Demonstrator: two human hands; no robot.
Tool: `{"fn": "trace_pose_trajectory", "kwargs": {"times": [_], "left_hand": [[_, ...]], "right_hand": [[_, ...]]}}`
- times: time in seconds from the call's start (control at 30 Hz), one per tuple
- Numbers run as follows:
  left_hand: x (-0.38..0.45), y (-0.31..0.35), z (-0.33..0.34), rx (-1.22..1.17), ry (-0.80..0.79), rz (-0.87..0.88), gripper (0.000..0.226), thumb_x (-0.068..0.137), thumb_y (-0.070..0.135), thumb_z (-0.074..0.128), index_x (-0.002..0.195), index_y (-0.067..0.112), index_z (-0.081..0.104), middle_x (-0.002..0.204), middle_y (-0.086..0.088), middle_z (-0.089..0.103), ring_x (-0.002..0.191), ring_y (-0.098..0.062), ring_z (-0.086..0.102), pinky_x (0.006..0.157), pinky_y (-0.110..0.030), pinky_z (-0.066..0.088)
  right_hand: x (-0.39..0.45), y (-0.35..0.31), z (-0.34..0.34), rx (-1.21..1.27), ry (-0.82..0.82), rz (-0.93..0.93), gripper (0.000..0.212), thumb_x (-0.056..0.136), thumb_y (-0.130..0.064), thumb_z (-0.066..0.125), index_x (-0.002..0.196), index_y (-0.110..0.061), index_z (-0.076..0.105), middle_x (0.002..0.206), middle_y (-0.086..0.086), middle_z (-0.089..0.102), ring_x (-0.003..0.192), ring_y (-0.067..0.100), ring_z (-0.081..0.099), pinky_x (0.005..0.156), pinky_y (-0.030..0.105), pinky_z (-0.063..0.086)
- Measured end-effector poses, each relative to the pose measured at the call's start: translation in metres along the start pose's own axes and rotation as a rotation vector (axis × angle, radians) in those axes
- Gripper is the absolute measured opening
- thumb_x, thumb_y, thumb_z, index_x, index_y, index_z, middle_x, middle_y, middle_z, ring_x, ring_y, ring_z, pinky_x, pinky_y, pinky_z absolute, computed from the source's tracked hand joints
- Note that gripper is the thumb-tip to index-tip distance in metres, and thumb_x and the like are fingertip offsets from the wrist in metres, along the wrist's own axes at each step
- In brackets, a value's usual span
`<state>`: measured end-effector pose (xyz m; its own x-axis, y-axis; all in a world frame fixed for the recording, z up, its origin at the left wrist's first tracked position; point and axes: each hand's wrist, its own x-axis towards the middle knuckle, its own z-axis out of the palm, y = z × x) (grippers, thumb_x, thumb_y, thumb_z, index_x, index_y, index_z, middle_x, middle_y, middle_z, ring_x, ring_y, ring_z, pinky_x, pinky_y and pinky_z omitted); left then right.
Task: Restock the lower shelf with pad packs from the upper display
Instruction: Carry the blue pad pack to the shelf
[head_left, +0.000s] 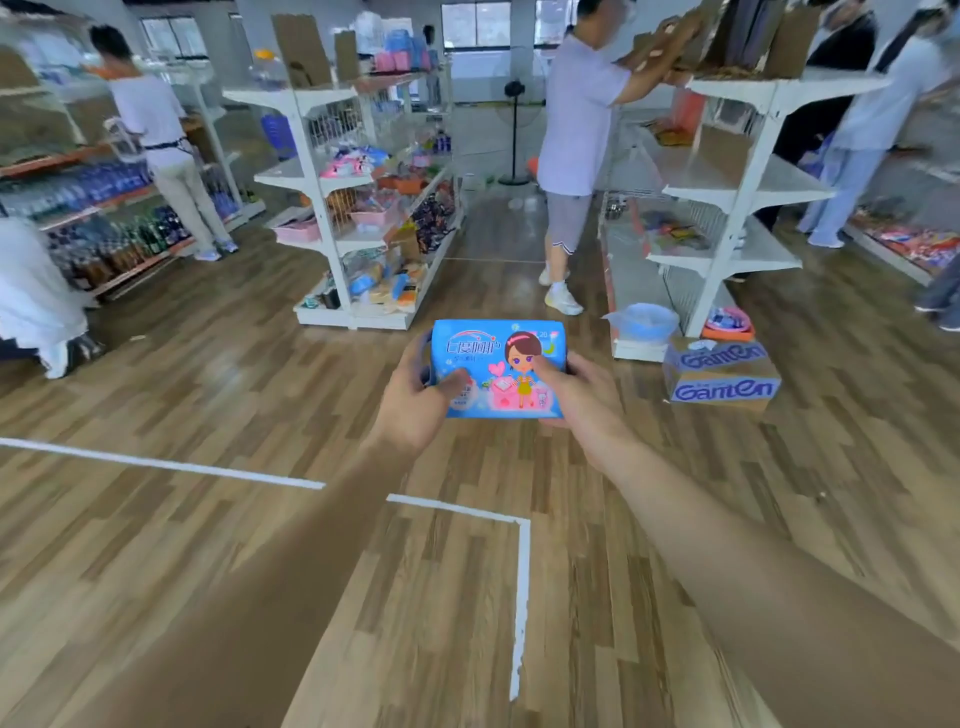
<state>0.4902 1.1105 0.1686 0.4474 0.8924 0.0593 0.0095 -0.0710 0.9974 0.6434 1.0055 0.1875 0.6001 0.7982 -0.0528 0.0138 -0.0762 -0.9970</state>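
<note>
Both hands (415, 400) (576, 392) grip pad pack (498, 358); cardboard box (722, 374) right.

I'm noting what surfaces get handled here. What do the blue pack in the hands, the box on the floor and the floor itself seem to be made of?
Pad pack: likely thin glossy plastic film, judging by its bright print and soft edges.
Box: brown corrugated cardboard, matte, with blue lettering.
Floor: wood-look planks with a slight sheen; laminate or vinyl, cannot tell which.
</note>
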Motion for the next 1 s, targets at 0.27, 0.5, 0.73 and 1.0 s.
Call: {"fn": "trace_pose_trajectory", "kwargs": {"times": [0.27,0.5,0.73,1.0], "left_hand": [[0.139,-0.029,0.026,0.007,-0.050,0.011,0.062,0.095,0.014,0.068,0.149,0.026,0.040,0.116,-0.009,0.072,0.106,-0.024,0.071,0.093,-0.044,0.057],[0.282,-0.037,0.066,-0.023,-0.005,-0.002,0.062,0.091,0.010,0.071,0.145,0.022,0.044,0.113,-0.011,0.072,0.104,-0.031,0.071,0.087,-0.047,0.059],[0.417,-0.024,0.089,-0.027,0.066,0.018,0.055,0.093,0.011,0.069,0.140,0.027,0.047,0.113,-0.012,0.069,0.102,-0.028,0.070,0.072,-0.032,0.054],[0.561,-0.047,0.077,-0.034,0.128,0.009,0.055,0.073,0.032,0.070,0.125,0.038,0.051,0.105,-0.006,0.065,0.087,-0.014,0.068,0.064,-0.020,0.053]], "right_hand": [[0.136,0.010,-0.007,0.005,0.057,-0.018,0.011,0.101,-0.031,0.059,0.095,-0.029,0.068,0.095,-0.002,0.076,0.073,0.003,0.073,0.076,0.032,0.061],[0.293,0.012,-0.019,0.050,0.078,-0.036,0.019,0.105,-0.033,0.050,0.098,-0.028,0.067,0.090,-0.005,0.075,0.064,-0.004,0.070,0.070,0.018,0.056],[0.441,-0.008,-0.019,-0.035,0.055,-0.030,0.027,0.104,-0.042,0.048,0.084,-0.039,0.065,0.076,-0.019,0.073,0.073,-0.004,0.068,0.077,0.027,0.055],[0.596,-0.010,0.024,-0.031,0.008,0.013,0.027,0.103,-0.038,0.052,0.082,-0.037,0.068,0.089,-0.006,0.077,0.084,0.008,0.073,0.085,0.031,0.056]]}}
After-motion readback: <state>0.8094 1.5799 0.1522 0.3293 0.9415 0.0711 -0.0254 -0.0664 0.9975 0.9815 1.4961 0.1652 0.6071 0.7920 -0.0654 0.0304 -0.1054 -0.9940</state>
